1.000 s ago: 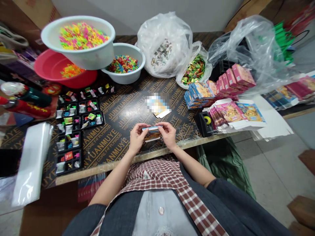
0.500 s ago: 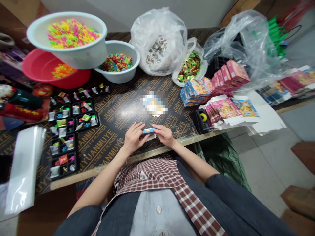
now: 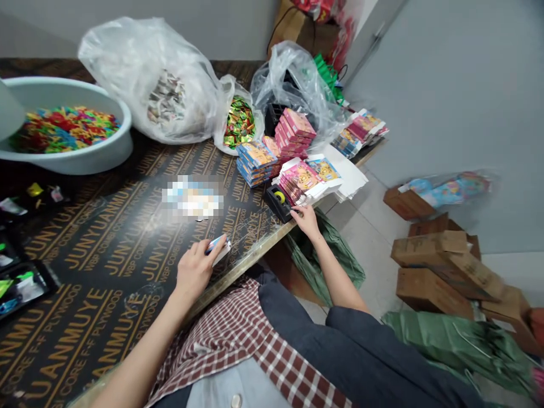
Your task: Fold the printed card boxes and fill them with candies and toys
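My left hand [image 3: 196, 267] is closed around a small blue and white carton [image 3: 219, 245], which it holds on the dark plywood tabletop close to the front edge. Further right, my right hand [image 3: 306, 222] has its thumb and fingers pinched together at the near end of a black tape dispenser [image 3: 278, 205] with a yellow-green core. Whatever sits between those fingertips is too small to make out. A pixelated patch [image 3: 193, 198] covers a pale printed item beyond my left hand.
Behind the dispenser lie flat printed cartons [image 3: 300, 178], with blue boxes [image 3: 256, 161] and pink boxes [image 3: 295, 133] stacked beyond. Plastic bags of small packets [image 3: 240, 122] and a tub of colourful pieces [image 3: 123, 144] line the back. Black trays [image 3: 29, 286] sit left; brown cartons [image 3: 442, 255] stand on the floor.
My view has swung to the right. My right hand has let go of the small carton and moved right to the tape dispenser, while my left hand keeps holding the carton.
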{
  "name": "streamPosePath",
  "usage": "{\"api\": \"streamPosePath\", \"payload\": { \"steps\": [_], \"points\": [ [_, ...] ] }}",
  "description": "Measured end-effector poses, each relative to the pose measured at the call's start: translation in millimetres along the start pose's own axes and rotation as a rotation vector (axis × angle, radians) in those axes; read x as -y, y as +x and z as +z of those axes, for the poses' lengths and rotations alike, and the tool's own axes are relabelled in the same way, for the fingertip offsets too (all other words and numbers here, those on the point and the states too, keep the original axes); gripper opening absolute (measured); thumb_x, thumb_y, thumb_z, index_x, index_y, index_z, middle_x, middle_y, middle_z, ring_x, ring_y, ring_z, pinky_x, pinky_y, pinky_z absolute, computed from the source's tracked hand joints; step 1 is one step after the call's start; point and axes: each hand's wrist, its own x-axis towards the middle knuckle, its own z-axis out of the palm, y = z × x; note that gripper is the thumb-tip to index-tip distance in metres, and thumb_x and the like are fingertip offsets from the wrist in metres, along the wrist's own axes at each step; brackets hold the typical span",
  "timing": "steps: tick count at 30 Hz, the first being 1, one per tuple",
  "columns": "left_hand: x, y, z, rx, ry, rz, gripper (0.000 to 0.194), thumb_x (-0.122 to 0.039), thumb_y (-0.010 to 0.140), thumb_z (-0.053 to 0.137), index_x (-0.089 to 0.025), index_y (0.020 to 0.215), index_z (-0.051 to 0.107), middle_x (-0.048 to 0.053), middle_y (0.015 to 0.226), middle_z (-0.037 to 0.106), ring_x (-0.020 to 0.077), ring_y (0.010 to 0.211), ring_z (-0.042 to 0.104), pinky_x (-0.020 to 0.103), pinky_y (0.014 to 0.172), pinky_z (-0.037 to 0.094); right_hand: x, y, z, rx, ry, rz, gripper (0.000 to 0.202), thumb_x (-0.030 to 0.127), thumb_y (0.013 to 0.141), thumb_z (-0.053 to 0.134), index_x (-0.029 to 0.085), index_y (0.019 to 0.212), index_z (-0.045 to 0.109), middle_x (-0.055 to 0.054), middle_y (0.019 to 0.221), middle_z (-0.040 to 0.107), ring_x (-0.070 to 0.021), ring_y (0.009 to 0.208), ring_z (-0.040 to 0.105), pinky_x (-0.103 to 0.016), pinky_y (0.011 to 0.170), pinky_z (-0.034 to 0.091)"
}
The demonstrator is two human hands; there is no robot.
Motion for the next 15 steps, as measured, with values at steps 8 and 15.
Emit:
{"api": "streamPosePath", "payload": {
  "steps": [8, 15],
  "points": [
    [-1.3, 0.0, 6.3, -0.074, 0.024, 0.019, 0.057, -0.001, 0.086, 0.047, -0.031, 0.131, 0.064, 0.009, 0.1, 0.064, 0.0202, 0.081, 0.058, 0.03, 0.07, 0.046, 0.9, 10.8, 6.7, -0.076, 0.18, 0.003, 0.011, 0.026, 0.074, 0.065, 0.019, 0.066, 0.068, -0.004, 0.083, 0.054, -0.021, 0.083, 0.055, -0.038, 0.085, 0.048],
    [6.1, -0.8, 11.1, -0.216, -0.088, 0.03, 0.055, 0.001, 0.082, 0.046, -0.025, 0.126, 0.066, 0.012, 0.106, 0.06, 0.0233, 0.09, 0.055, 0.034, 0.08, 0.048, -15.8, -21.1, 15.0, -0.171, 0.419, 0.22, 0.012, 0.03, 0.072, 0.061, 0.02, 0.064, 0.062, -0.004, 0.084, 0.061, -0.0209, 0.085, 0.058, -0.036, 0.085, 0.047]
  ]
}}
